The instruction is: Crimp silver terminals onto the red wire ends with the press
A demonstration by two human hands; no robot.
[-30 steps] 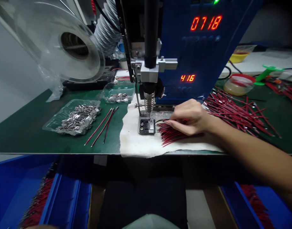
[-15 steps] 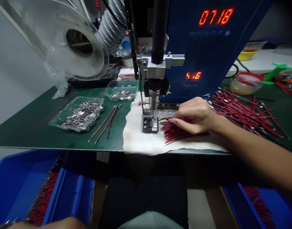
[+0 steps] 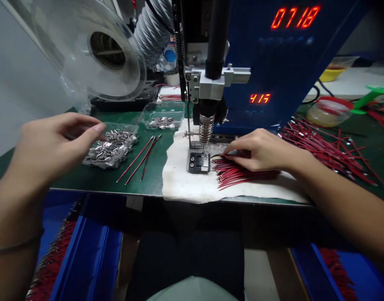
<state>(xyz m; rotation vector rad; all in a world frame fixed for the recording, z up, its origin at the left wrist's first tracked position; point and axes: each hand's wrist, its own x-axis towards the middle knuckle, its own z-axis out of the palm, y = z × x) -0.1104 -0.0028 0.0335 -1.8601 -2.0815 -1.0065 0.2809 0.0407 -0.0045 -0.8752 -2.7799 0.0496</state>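
My left hand hovers at the near left of a clear plastic tray of small metal parts, thumb and fingers apart, with nothing visible between them. My right hand pinches a dark wire, whose tip points at the small metal fixture under the machine's spring-wrapped tip. Beneath that hand a bundle of red and black wires lies on a white sheet. Several wires with metal ends rest on the green table between tray and sheet.
A second clear tray with fewer metal parts stands farther back. The blue machine with red digits rises behind the fixture. At the right lie a pile of red wires and a red-lidded tub. Blue bins of wires sit below the table edge.
My left hand has risen from the lower left, near the blue bin, to the tray of metal parts. My right hand keeps its pinch on the wire by the fixture. The view has shifted slightly.
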